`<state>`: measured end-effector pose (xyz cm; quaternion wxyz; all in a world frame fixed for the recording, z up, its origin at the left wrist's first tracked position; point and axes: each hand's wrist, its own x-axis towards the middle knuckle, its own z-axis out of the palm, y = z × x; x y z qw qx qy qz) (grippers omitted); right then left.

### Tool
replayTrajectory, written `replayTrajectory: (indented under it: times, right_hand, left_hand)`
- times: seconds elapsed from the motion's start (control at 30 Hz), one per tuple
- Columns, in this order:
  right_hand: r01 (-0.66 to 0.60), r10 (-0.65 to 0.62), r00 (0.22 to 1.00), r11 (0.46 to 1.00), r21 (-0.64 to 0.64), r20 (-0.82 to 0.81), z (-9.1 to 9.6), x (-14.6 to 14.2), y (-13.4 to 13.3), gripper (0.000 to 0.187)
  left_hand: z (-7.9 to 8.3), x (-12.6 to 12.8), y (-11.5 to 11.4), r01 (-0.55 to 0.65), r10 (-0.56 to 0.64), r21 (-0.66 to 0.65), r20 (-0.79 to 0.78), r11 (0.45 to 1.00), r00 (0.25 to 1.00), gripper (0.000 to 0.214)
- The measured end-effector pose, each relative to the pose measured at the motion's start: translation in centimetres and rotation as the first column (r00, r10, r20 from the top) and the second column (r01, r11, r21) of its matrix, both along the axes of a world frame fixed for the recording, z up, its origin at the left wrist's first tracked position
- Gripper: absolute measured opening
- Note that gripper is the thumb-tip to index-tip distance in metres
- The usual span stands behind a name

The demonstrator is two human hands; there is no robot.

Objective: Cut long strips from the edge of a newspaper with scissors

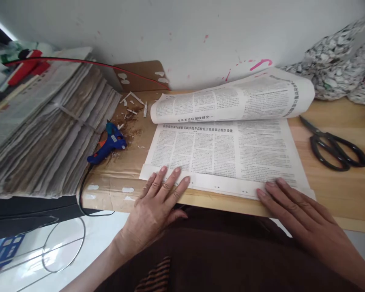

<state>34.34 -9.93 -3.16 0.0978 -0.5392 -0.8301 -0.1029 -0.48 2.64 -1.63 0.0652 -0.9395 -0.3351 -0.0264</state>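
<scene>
A newspaper (200,150) lies on the wooden table in front of me, its far part curled over toward me. Along its near edge runs a narrow folded strip. My left hand (155,202) rests on the left part of that strip, fingers stretched and apart. On the right end of the strip lies my right hand (301,211), its fingers extended flat. Neither hand grasps anything. To the right of the newspaper are black-handled scissors (333,146), blades slightly apart.
A tied newspaper stack (63,117) stands at the left. Beside it a blue glue gun (108,144) with a cord lies on a cardboard sheet (109,178), near paper scraps (135,99). Twisted paper bundles (334,69) sit at the back right, against the white wall (182,32).
</scene>
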Motion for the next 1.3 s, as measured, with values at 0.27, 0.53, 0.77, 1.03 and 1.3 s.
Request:
replayTrajectory:
  times: [0.27,0.53,0.77,1.03,1.3]
  right_hand:
    - [-0.258,0.259,0.965,0.966,-0.032,0.040,1.3,-4.2,4.5,0.056]
    - [-0.385,0.383,0.923,0.921,-0.054,-0.044,1.3,-8.9,7.3,0.049]
    - [-0.234,0.235,0.972,0.970,-0.067,0.017,1.3,-4.5,4.1,0.051]
    - [0.064,-0.065,0.998,0.989,-0.135,0.002,0.8,2.1,-2.3,0.071]
    - [0.065,-0.067,0.997,0.997,-0.050,-0.034,1.1,3.1,-2.5,0.067]
  left_hand:
    - [-0.7,0.6,-0.4,-0.038,0.039,0.042,-0.025,0.998,0.999,0.094]
    - [-1.1,0.9,-0.7,-0.041,0.044,0.129,-0.020,0.991,0.999,0.073]
    - [-0.4,0.6,-0.2,-0.068,0.069,0.097,-0.001,0.993,0.998,0.078]
    - [1.0,-0.7,1.4,0.038,-0.040,0.033,0.067,0.999,0.997,0.071]
    - [1.3,-2.3,3.7,0.218,-0.208,0.105,-0.096,0.970,0.973,0.077]
